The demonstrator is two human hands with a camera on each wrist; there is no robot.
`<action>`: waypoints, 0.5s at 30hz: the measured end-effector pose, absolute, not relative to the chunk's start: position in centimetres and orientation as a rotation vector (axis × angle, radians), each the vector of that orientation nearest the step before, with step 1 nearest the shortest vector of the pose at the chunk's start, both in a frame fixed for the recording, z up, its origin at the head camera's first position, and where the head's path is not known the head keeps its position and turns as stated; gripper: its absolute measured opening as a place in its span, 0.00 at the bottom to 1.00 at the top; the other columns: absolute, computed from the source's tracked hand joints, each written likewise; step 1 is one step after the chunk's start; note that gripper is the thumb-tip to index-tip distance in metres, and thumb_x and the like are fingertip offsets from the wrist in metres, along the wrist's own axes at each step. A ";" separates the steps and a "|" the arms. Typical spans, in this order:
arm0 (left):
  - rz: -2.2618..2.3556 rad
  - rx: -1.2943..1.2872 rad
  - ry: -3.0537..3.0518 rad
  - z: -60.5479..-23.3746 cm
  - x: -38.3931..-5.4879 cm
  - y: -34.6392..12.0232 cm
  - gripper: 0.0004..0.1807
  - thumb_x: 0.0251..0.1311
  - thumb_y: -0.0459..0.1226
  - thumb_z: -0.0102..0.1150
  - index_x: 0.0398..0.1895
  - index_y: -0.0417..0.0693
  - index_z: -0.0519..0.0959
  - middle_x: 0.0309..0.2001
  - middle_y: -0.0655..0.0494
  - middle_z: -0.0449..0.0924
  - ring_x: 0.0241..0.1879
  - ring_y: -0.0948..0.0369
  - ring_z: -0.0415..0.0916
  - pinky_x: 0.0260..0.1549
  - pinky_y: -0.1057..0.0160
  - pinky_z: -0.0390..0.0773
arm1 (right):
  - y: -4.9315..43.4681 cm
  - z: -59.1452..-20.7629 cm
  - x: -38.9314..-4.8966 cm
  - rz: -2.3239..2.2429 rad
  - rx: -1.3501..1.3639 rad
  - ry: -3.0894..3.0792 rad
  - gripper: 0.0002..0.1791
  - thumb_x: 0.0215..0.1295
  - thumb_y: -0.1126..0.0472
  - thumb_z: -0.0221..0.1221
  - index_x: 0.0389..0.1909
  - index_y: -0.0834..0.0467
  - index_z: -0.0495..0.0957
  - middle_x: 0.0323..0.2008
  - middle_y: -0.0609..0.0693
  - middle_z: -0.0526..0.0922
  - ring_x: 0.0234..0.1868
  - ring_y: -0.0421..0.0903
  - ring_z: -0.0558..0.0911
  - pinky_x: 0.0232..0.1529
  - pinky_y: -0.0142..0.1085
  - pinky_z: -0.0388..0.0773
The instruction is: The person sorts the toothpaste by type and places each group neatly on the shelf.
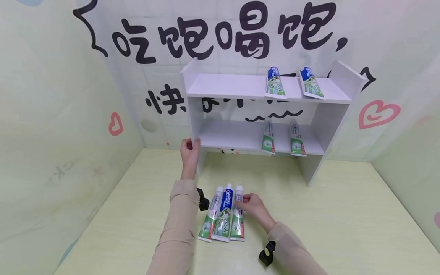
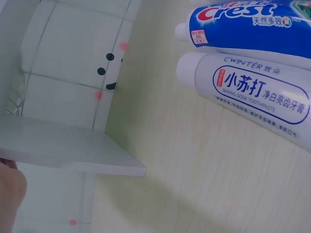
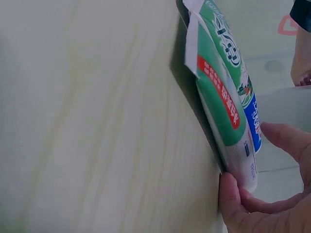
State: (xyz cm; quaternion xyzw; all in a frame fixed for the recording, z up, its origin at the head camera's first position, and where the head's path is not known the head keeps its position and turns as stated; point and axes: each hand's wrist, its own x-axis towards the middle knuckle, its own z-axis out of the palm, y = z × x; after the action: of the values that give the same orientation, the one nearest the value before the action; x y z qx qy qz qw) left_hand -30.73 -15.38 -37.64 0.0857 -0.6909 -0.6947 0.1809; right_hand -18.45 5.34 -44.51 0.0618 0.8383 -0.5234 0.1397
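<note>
My left hand point(image 1: 190, 154) grips the left side panel of a white two-tier shelf point(image 1: 227, 84), at about the height of the lower board. Three toothpaste tubes lie side by side on the table before the shelf, caps away from me: a white-green tube point(image 1: 211, 217), a blue-green Crest tube point(image 1: 224, 215) and another white-green tube point(image 1: 237, 225). With thumb and fingers my right hand point(image 1: 256, 209) holds that rightmost tube near its cap end. The left wrist view shows the Crest tube point(image 2: 252, 29) beside a white baking soda toothpaste point(image 2: 248, 87).
Two Crest tubes point(image 1: 275, 84) point(image 1: 311, 84) lie on the right of the upper shelf board. Below them, two white-green tubes point(image 1: 268, 137) point(image 1: 296, 139) lie on the lower board. The shelf stands on a pale wood table point(image 1: 343, 229) against a wall with black lettering.
</note>
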 end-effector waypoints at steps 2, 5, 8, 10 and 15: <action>-1.959 0.238 -1.952 -37.7 -30.7 -15.4 0.18 0.62 0.42 0.50 0.48 0.38 0.66 0.38 0.55 0.67 0.39 0.62 0.64 0.39 0.67 0.67 | 5.2 -44.4 -18.3 -1.484 0.160 2.428 0.27 0.51 0.57 0.64 0.46 0.73 0.70 0.38 0.61 0.78 0.37 0.49 0.78 0.40 0.38 0.77; -1.953 0.238 -1.953 -37.6 -30.7 -15.3 0.18 0.62 0.42 0.50 0.48 0.38 0.66 0.38 0.55 0.67 0.39 0.62 0.65 0.39 0.67 0.67 | 4.9 -44.3 -18.1 -1.437 0.132 2.450 0.21 0.50 0.59 0.64 0.39 0.71 0.73 0.32 0.58 0.79 0.30 0.45 0.77 0.32 0.33 0.76; -1.956 0.240 -1.950 -37.6 -30.7 -15.3 0.17 0.62 0.41 0.50 0.47 0.38 0.67 0.38 0.56 0.67 0.39 0.62 0.65 0.38 0.67 0.67 | 4.8 -44.3 -18.0 -1.415 0.123 2.457 0.17 0.49 0.60 0.65 0.34 0.68 0.74 0.28 0.56 0.80 0.26 0.43 0.76 0.28 0.31 0.75; -1.958 0.239 -1.949 -37.6 -30.6 -15.2 0.17 0.61 0.41 0.51 0.47 0.38 0.67 0.38 0.56 0.67 0.38 0.62 0.64 0.38 0.67 0.66 | 4.7 -44.4 -18.0 -1.417 0.133 2.454 0.16 0.49 0.61 0.65 0.33 0.68 0.74 0.27 0.55 0.80 0.25 0.42 0.77 0.26 0.30 0.75; -1.958 0.236 -1.947 -37.6 -30.7 -15.2 0.17 0.62 0.41 0.50 0.47 0.37 0.66 0.38 0.56 0.67 0.38 0.62 0.64 0.37 0.67 0.66 | 4.8 -44.4 -18.0 -1.412 0.148 2.454 0.15 0.50 0.60 0.65 0.31 0.67 0.75 0.25 0.55 0.81 0.22 0.42 0.77 0.24 0.30 0.74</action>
State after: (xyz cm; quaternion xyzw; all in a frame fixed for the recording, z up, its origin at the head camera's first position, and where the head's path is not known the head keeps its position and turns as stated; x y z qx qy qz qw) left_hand -30.73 -15.19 -37.59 0.0836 -0.6906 -0.6944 0.1840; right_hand -17.96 4.77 -44.45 0.0514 0.8555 -0.4923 0.1524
